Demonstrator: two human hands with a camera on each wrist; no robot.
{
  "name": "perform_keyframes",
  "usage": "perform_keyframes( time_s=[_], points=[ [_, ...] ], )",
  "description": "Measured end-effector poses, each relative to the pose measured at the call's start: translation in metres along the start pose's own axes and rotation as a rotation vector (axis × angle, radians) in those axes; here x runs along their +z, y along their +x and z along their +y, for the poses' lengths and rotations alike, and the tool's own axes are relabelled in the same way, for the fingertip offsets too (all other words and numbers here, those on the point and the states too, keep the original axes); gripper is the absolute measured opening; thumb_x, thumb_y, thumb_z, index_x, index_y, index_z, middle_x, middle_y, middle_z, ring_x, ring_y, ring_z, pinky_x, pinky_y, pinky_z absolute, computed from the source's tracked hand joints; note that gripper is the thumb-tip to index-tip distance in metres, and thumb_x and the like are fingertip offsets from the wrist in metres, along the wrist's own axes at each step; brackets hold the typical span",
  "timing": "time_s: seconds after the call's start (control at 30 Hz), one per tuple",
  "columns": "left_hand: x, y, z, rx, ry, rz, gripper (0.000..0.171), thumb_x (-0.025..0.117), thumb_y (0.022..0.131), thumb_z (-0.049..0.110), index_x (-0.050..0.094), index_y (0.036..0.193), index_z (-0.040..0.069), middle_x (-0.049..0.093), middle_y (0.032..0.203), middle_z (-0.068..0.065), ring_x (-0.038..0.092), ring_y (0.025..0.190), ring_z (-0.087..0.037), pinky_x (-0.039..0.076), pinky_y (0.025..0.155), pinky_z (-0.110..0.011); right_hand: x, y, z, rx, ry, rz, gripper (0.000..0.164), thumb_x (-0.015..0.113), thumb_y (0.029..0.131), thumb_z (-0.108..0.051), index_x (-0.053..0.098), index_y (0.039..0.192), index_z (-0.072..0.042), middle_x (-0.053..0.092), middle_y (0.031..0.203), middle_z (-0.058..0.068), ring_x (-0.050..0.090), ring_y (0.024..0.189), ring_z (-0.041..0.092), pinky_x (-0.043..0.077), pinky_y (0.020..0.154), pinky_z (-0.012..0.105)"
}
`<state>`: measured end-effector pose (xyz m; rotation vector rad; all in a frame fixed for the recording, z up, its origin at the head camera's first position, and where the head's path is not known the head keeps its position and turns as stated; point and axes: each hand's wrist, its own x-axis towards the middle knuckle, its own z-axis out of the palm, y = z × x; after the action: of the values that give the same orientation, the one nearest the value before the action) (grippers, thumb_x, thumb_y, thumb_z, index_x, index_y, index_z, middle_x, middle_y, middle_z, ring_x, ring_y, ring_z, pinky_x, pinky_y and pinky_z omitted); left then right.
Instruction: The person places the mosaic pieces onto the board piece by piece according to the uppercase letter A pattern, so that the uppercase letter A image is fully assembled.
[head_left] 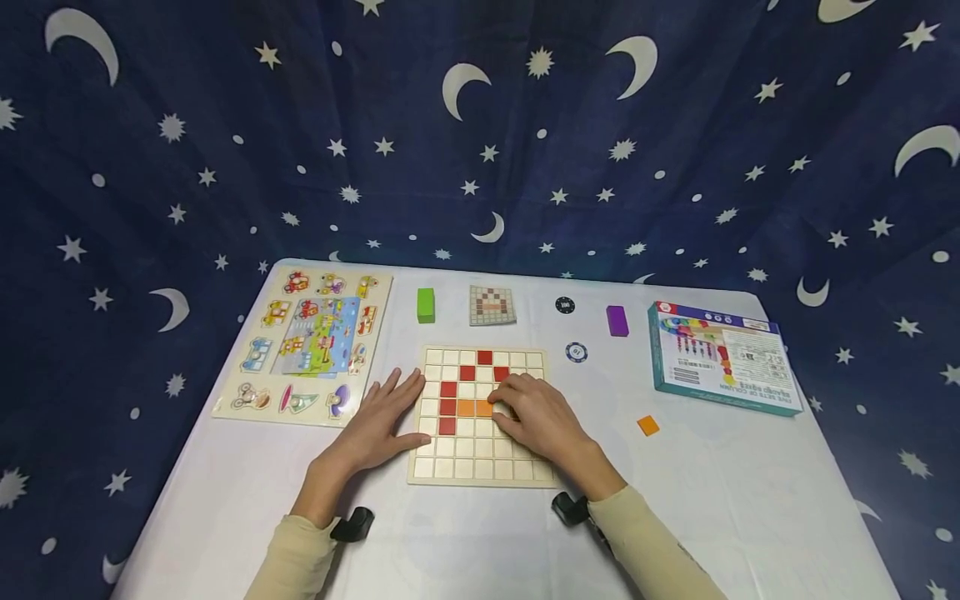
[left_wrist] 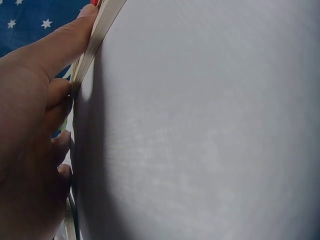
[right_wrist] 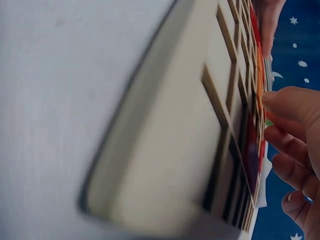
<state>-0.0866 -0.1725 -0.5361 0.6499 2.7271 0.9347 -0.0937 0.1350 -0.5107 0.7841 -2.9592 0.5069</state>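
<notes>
A square wooden grid board lies in front of me with red tiles and orange tiles set in its cells. My left hand rests along the board's left edge, fingers straight and spread, the thumb touching the rim. Over the board's right half, my right hand pinches an orange tile at its cell with thumb and index finger. That hand covers several cells beneath it. In the right wrist view, its thumb meets the board's tiled face.
A pattern card, a green block, a purple block and two chips stand behind the board. A picture puzzle lies left. At right are a box and a loose orange tile.
</notes>
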Motion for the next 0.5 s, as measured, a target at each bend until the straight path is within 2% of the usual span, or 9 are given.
perform_keyframes(
  time_s=[0.13, 0.3, 0.37, 0.5],
  points=[
    [0.001, 0.000, 0.000, 0.000, -0.010, -0.004, 0.096, 0.083, 0.091, 0.041, 0.034, 0.167, 0.008, 0.031, 0.176, -0.012, 0.018, 0.166, -0.045, 0.013, 0.134, -0.069, -0.010, -0.014, 0.008, 0.036, 0.006, 0.009, 0.020, 0.081, 0.095, -0.027, 0.080, 0.114, -0.022, 0.075, 0.115, -0.005, 0.065, 0.099, 0.013, 0.059, 0.088, 0.035],
    [0.000, 0.000, 0.000, -0.004, -0.013, -0.012, 0.096, 0.082, 0.092, 0.043, 0.033, 0.168, 0.009, 0.030, 0.177, -0.011, 0.017, 0.167, -0.044, 0.012, 0.134, -0.069, -0.024, -0.048, 0.034, 0.093, -0.009, 0.065, 0.027, 0.085, 0.092, -0.026, 0.080, 0.117, -0.018, 0.074, 0.115, -0.001, 0.066, 0.099, 0.016, 0.060, 0.088, 0.040],
    [-0.001, -0.001, -0.001, -0.006, -0.014, -0.013, 0.096, 0.082, 0.092, 0.043, 0.033, 0.168, 0.009, 0.030, 0.177, -0.010, 0.017, 0.167, -0.043, 0.012, 0.134, -0.068, -0.030, -0.065, 0.048, 0.131, -0.021, 0.090, 0.030, 0.085, 0.091, -0.026, 0.080, 0.118, -0.016, 0.075, 0.117, 0.002, 0.068, 0.102, 0.019, 0.061, 0.088, 0.044],
    [-0.002, -0.002, -0.002, -0.008, -0.014, -0.007, 0.095, 0.081, 0.093, 0.042, 0.033, 0.168, 0.009, 0.030, 0.177, -0.010, 0.017, 0.167, -0.044, 0.011, 0.134, -0.068, -0.041, -0.098, 0.076, 0.249, -0.052, 0.151, 0.030, 0.086, 0.090, -0.023, 0.080, 0.117, -0.013, 0.076, 0.113, 0.005, 0.067, 0.094, 0.020, 0.057, 0.078, 0.043]
  ],
)
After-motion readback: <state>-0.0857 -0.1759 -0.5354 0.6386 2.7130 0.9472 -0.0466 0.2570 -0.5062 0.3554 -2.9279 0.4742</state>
